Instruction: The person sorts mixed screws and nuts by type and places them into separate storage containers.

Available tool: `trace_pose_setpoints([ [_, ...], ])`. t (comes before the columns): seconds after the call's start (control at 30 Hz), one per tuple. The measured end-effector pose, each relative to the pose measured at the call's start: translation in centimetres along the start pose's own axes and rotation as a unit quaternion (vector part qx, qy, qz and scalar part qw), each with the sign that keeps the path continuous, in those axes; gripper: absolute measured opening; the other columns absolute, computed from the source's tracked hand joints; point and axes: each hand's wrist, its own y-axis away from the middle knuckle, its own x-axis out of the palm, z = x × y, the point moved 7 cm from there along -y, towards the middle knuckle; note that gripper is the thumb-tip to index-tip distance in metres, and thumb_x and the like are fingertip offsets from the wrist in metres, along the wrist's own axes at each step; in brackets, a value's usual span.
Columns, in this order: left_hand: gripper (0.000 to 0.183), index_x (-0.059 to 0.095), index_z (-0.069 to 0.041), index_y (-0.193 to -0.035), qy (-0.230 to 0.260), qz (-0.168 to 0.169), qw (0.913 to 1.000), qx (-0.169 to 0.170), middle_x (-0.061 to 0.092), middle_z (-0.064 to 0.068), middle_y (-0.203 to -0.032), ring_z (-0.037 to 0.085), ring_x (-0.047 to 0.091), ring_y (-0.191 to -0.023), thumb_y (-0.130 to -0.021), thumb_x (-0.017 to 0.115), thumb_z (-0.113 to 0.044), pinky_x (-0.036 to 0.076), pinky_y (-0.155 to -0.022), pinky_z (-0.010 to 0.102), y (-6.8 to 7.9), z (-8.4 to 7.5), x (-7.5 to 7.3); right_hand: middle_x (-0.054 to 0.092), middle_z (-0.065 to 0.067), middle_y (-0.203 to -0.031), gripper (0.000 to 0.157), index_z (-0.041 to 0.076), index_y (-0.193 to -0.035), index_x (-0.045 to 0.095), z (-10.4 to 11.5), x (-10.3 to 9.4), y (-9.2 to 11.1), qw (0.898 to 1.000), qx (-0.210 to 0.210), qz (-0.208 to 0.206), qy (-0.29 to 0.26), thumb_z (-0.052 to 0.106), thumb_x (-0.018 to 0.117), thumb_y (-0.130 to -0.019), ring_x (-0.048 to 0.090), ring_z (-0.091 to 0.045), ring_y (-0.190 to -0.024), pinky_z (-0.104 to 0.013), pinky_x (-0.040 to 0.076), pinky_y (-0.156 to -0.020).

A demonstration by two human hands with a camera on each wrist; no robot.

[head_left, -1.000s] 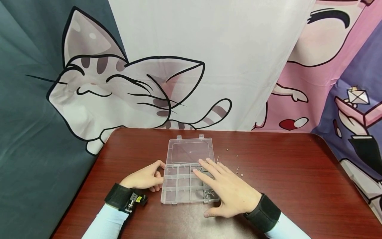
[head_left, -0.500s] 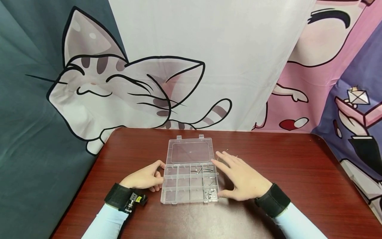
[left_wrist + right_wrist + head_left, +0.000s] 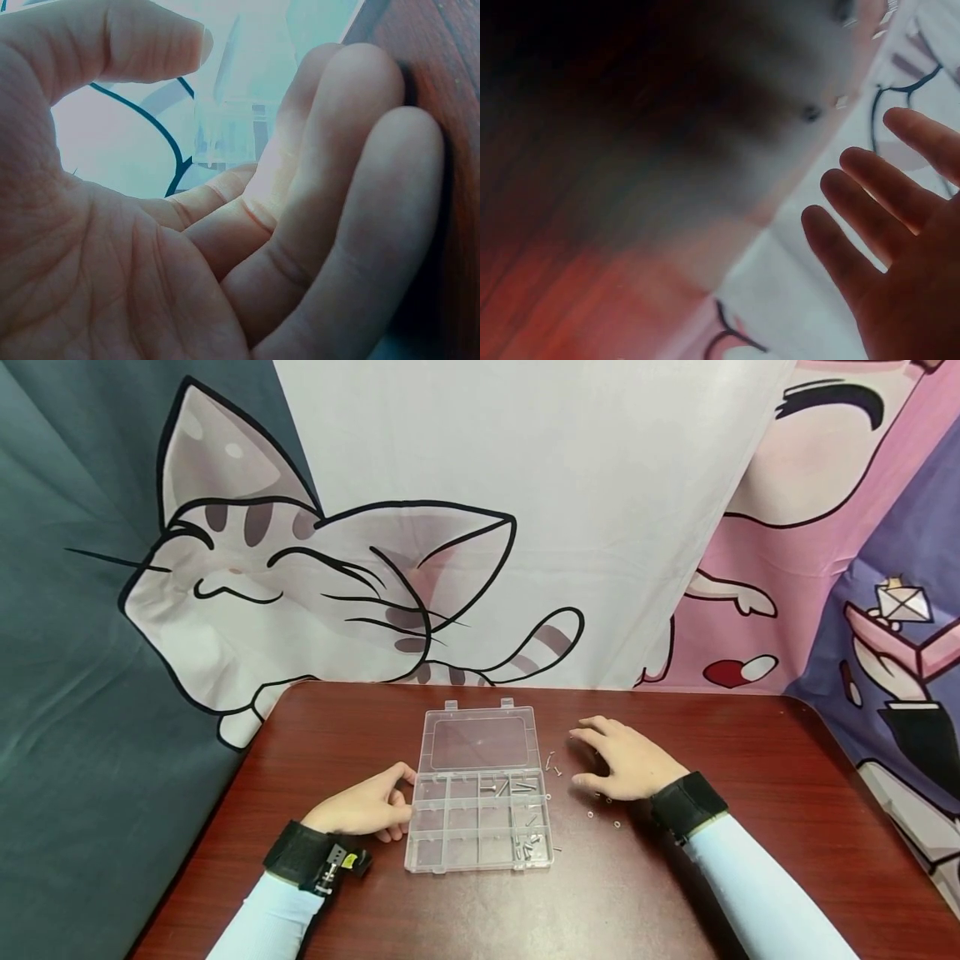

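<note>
Clear plastic compartment box (image 3: 461,816) sits flat on the wooden table (image 3: 480,910), lid folded back, between our two hands. Our guess: stiff and light, a bit slick, so it'd skid if bumped, and the thin walls might crack under a hard squeeze. Low on the outer side walls is where we'd grab it. Working outward from our side, we've got short screws (image 3: 528,850) in the front right compartment, and what looks like a stray screw (image 3: 557,850) just outside it. Our left hand (image 3: 363,806) is at the left edge, fingers loosely bent, thumb apart from them; we can't tell how hard it presses. Right of the box we see washers (image 3: 590,814), tiny and hard, so we'd pinch them by the rim. Longer screws (image 3: 501,787) lie in the back row. Loose screws (image 3: 557,771) sit between box and right hand (image 3: 628,760), probably easiest by the head. That hand is palm down, fingers slightly spread, nothing visibly pinched. Farthest out, the lid (image 3: 480,739) looks thin and bendy; we'd lift it by the far edge, gently, to spare the hinge.
</note>
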Motion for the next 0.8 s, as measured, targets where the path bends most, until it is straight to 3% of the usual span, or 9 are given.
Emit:
trace_pose_setpoints([
  [0.1, 0.049, 0.040, -0.001, -0.132, 0.000, -0.001, 1.0000, 0.000, 0.061, 0.013, -0.073, 0.026, 0.066, -0.066, -0.088, 0.058, -0.013, 0.056, -0.059, 0.038, 0.0, 0.0, 0.0, 0.059, -0.008, -0.126, 0.063, 0.007, -0.127, 0.066, -1.0, 0.3, -0.4, 1.000, 0.001, -0.002, 0.003, 0.050, 0.070, -0.082, 0.057, -0.023, -0.114, -0.041, 0.045, -0.099],
  [0.37, 0.049, 0.040, -0.001, -0.132, 0.000, 0.000, 1.0000, 0.002, 0.062, 0.015, -0.074, 0.026, 0.066, -0.066, -0.088, 0.058, -0.013, 0.056, -0.059, 0.039, 0.0, -0.1, 0.0, 0.059, -0.002, -0.096, 0.023, 0.006, -0.097, 0.075, -1.4, 0.1, -1.2, 0.998, -0.045, -0.038, 0.028, 0.013, 0.075, -0.075, 0.061, -0.017, -0.087, -0.034, 0.051, -0.081],
  [0.6, 0.049, 0.040, -0.001, -0.131, 0.001, -0.003, 1.0000, 0.000, 0.062, 0.013, -0.073, 0.025, 0.066, -0.065, -0.087, 0.059, -0.012, 0.056, -0.059, 0.038, -0.1, 0.1, 0.0, 0.054, 0.001, -0.081, 0.015, 0.010, -0.085, 0.076, -1.3, -0.1, -1.4, 0.998, -0.041, -0.042, 0.037, 0.002, 0.074, -0.072, 0.060, -0.016, -0.073, -0.033, 0.053, -0.070],
  [0.8, 0.050, 0.040, -0.001, -0.132, -0.002, -0.003, 1.0000, 0.002, 0.061, 0.013, -0.073, 0.025, 0.066, -0.064, -0.087, 0.059, -0.013, 0.056, -0.058, 0.037, -0.2, 0.2, 0.0, 0.055, 0.003, -0.075, 0.019, 0.013, -0.075, 0.072, -1.3, 0.1, -1.7, 0.998, -0.010, -0.045, 0.038, -0.004, 0.067, -0.071, 0.060, -0.016, -0.070, -0.033, 0.052, -0.063],
])
